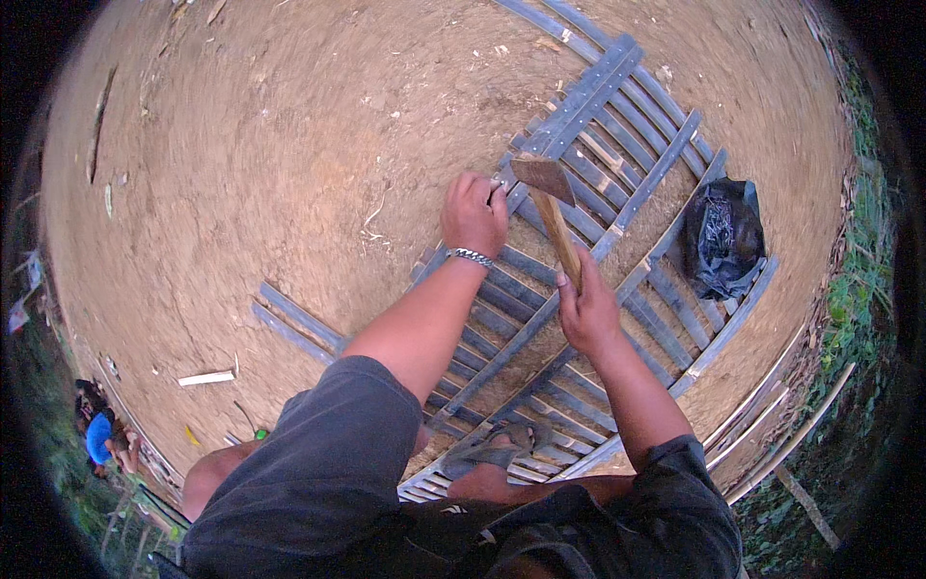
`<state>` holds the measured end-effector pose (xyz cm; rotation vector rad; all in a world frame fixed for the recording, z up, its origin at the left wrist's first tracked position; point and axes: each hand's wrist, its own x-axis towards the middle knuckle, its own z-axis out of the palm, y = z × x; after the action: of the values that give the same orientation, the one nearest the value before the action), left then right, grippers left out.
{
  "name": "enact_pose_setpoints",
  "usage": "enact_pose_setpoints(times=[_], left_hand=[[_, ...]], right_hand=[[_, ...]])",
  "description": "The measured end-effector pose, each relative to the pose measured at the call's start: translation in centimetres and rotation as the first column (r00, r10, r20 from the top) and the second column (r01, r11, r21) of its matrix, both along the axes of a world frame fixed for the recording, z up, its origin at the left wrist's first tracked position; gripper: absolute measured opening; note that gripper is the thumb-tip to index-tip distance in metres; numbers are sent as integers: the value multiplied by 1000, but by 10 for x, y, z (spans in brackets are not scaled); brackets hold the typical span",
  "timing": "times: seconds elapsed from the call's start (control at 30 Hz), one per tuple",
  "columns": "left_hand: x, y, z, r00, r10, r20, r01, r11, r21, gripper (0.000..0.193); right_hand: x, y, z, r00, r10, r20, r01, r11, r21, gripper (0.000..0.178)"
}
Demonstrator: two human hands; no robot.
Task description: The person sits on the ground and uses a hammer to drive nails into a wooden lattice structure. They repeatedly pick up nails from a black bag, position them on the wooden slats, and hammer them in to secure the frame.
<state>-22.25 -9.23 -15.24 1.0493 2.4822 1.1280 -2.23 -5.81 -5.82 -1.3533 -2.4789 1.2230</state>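
Observation:
My right hand is closed round the wooden handle of a hatchet. Its dark metal head is raised just over the edge of a grey slatted wooden frame. Close to the hatchet head, my left hand, with a chain bracelet at the wrist, rests by the same edge. Its thumb and fingers are pinched together on the end of a slat. Whatever small thing they hold is too small to name.
A black plastic bag with thin shiny bits inside lies on the slats at right. My sandalled foot stands among the nearer slats. Two loose grey strips and a pale stick lie on bare soil. A person in blue is far left.

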Motion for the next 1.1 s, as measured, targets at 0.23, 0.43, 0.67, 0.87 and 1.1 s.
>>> enact_pose_setpoints(times=[0.23,0.43,0.67,0.87,1.1], left_hand=[[-1,1,5,1000,9,-17,-9,1000,26,10],[-2,1,-1,1000,-10,-18,10,1000,-1,10],[-2,1,0,1000,-14,-14,14,1000,13,10],[-3,2,7,1000,-11,4,11,999,-32,10],[-2,-1,2,999,-2,36,3,999,-43,9]], right_hand=[[7,25,-5,957,170,236,-166,985,-39,55],[0,22,8,996,85,6,-86,994,69,54],[2,26,6,983,137,121,-137,991,-4,51],[-3,28,9,965,131,228,-131,991,-17,52],[-3,22,8,984,118,135,-125,991,42,52]])
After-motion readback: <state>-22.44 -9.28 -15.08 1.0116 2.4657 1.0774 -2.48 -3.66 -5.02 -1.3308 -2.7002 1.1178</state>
